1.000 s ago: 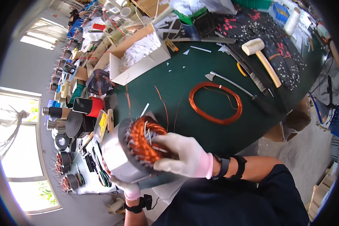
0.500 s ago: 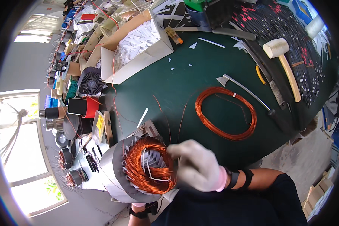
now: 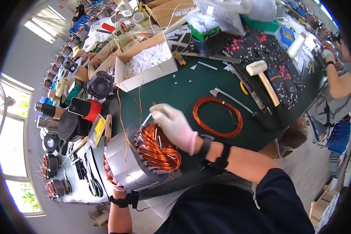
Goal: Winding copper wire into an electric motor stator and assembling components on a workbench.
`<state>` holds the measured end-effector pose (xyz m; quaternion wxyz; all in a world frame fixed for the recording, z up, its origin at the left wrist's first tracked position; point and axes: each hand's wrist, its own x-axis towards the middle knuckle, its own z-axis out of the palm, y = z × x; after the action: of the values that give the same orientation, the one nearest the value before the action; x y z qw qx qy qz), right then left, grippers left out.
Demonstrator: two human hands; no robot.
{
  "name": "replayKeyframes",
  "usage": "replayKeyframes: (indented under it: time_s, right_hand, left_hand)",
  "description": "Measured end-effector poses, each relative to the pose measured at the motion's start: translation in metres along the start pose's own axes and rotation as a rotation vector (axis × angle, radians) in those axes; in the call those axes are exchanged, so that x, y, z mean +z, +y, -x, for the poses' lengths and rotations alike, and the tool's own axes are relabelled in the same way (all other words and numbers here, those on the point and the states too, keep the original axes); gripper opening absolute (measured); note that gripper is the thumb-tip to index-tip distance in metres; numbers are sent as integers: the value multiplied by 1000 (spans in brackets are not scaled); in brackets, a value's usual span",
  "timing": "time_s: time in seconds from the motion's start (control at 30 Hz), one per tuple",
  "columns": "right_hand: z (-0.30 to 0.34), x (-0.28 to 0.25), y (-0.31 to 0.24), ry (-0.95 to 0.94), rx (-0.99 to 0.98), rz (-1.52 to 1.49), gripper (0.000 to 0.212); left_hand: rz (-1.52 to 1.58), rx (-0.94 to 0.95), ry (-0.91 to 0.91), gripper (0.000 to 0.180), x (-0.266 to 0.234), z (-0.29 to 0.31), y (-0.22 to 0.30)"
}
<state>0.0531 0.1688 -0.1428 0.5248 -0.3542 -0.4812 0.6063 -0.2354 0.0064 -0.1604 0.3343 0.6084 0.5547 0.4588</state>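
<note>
Stator [image 3: 123, 158] at worktop's [image 3: 163, 91] near edge. Right hand [image 3: 169, 121] by its copper coil [image 3: 154, 150], fingers curled, hold unclear; left hand [image 3: 120, 188], grip hidden. Likely sorting lead wires [image 3: 121, 120]; next move calls for gentle separation.

Daylight enters mainly through the tall window [image 3: 11, 136] at the left of the frame, its panes overexposed to near white, with green foliage readable only in patches. The smaller window [image 3: 46, 25] at upper left glares too. A pale sheen lies on the steel stator housing [image 3: 115, 158], while the dark shirt [image 3: 230, 206] at bottom centre sinks almost to black. The gloved right hand [image 3: 169, 123] looks slightly soft; the copper wire coil [image 3: 196, 119] is fairly crisp. Fisheye distortion bows the window edges, and black vignetting swallows the corners.
</note>
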Motion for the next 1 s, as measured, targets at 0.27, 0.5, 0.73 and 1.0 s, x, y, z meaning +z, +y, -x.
replayKeyframes:
  time_s: [0.27, 0.5, 0.73, 1.0]
  right_hand:
    - [5, 24, 22, 59, 100, -123, 33]
    - [6, -3, 0, 113, -277, 414, 24]
    - [24, -166, -78, -1, -97, 1518, 18]
    - [21, -166, -73, 15, -112, 1533, 13]
  left_hand:
    - [-239, 61, 19, 54, 36, -12, 2]
    - [-547, 131, 17, 46, 14, 1, -16]
    - [-318, -113, 414, 30, 33, 47, 85]
    - [-134, -22, 699, 25, 66, 50, 122]
